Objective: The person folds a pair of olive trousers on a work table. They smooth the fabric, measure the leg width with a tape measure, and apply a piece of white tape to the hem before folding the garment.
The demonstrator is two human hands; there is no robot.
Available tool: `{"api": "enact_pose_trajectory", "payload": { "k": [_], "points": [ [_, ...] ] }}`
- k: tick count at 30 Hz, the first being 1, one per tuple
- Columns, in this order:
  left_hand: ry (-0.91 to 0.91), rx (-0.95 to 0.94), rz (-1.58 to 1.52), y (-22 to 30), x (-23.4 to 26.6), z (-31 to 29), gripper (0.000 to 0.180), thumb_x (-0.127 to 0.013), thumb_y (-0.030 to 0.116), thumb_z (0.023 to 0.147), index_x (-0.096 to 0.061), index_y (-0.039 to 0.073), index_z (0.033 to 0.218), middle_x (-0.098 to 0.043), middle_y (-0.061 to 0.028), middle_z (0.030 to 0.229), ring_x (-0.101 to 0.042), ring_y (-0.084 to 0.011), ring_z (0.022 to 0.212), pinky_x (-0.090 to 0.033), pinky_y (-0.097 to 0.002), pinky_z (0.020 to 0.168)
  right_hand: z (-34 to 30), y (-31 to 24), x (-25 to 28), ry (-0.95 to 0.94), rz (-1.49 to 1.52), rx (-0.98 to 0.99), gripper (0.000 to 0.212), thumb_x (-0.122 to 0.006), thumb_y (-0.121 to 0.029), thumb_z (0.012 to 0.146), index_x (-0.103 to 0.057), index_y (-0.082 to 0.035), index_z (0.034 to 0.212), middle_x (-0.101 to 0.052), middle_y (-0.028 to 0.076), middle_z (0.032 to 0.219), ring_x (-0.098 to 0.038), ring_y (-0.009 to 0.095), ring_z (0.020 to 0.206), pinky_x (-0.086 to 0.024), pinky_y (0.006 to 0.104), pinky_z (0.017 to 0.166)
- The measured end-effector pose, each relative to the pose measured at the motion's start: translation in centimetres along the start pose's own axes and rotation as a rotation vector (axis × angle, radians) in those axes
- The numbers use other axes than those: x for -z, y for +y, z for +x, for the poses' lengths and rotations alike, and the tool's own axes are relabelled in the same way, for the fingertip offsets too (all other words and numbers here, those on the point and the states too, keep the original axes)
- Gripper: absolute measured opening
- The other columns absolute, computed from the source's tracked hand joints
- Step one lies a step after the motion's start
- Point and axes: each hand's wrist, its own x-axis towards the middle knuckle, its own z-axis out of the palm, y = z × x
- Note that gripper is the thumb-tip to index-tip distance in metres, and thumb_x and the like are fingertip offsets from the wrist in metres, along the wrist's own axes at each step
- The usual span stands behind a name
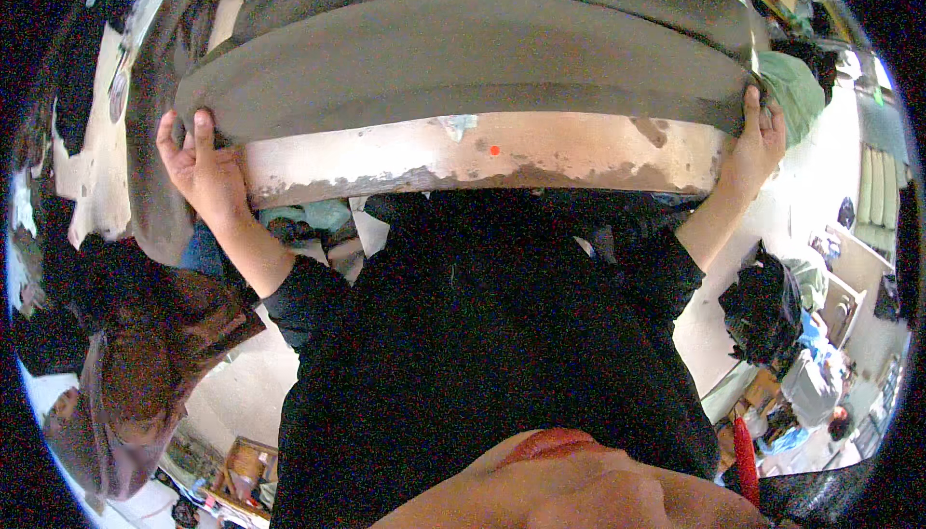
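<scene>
grey-brown cloth [463, 56] lies spread over the worn surface [579, 151], and a bare strip of this surface shows along its near side. the left hand [207, 170] grasps the cloth at its near left corner, the right hand [755, 151] at its near right corner. beyond the right hand there is a green cloth [795, 95].

A wide, grey-brown cloth [463, 58] is lying spread across a worn table [376, 160], its near part stretching fairly smooth from side to side. A darker band is running along its near edge, which is leaving a scuffed strip of tabletop bare, while deeper folds are gathering toward the far side.
</scene>
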Motion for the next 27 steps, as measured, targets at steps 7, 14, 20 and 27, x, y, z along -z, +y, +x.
{"api": "enact_pose_trajectory", "payload": {
  "k": [7,14,20,27],
  "points": [
    [-0.015,-0.013,0.105,0.2,0.1,0.4,0.047,-0.07,0.006,0.092,-0.044,0.012,0.132,-0.063,-0.0153,0.121,-0.062,-0.0205,0.101,-0.05,-0.0284,0.059,-0.5,-0.8,-0.1,-0.068,0.069,0.031,0.035,-0.077,-0.021,0.089,-0.064,0.003,0.111,-0.073,0.013,0.101,-0.066,0.016,0.093,-0.049,0.0276,0.085],
    [-0.082,-0.447,0.624,-1.1,1.5,1.3,0.034,-0.067,0.001,0.091,-0.048,0.011,0.118,-0.062,-0.0151,0.127,-0.06,-0.0242,0.111,-0.054,-0.038,0.083,-0.3,-1.1,0.6,-0.165,0.419,0.038,0.038,-0.076,-0.009,0.085,-0.062,-0.003,0.119,-0.07,0.01,0.107,-0.063,0.017,0.097,-0.048,0.0274,0.086],
    [-0.388,0.118,-0.243,-1.2,6.2,3.3,0.018,-0.064,0.003,0.089,-0.054,0.009,0.102,-0.047,-0.0185,0.147,-0.055,-0.0314,0.123,-0.042,-0.0488,0.108,0.8,0.1,3.3,-0.611,1.055,-0.299,0.028,-0.056,-0.013,0.087,-0.066,-0.007,0.113,-0.065,0.016,0.118,-0.066,0.03,0.099,-0.049,0.0397,0.092],
    [-0.526,-0.237,0.558,0.1,3.4,1.4,0.024,-0.065,0.005,0.095,-0.06,-0.001,0.117,-0.062,-0.0118,0.119,-0.066,-0.027,0.104,-0.051,-0.0315,0.092,0.1,-0.5,1.3,-0.291,0.616,-0.197,0.024,-0.068,-0.021,0.095,-0.065,0.003,0.099,-0.064,0.005,0.066,-0.061,0.016,0.053,-0.045,0.0251,0.049]
  ]
}}
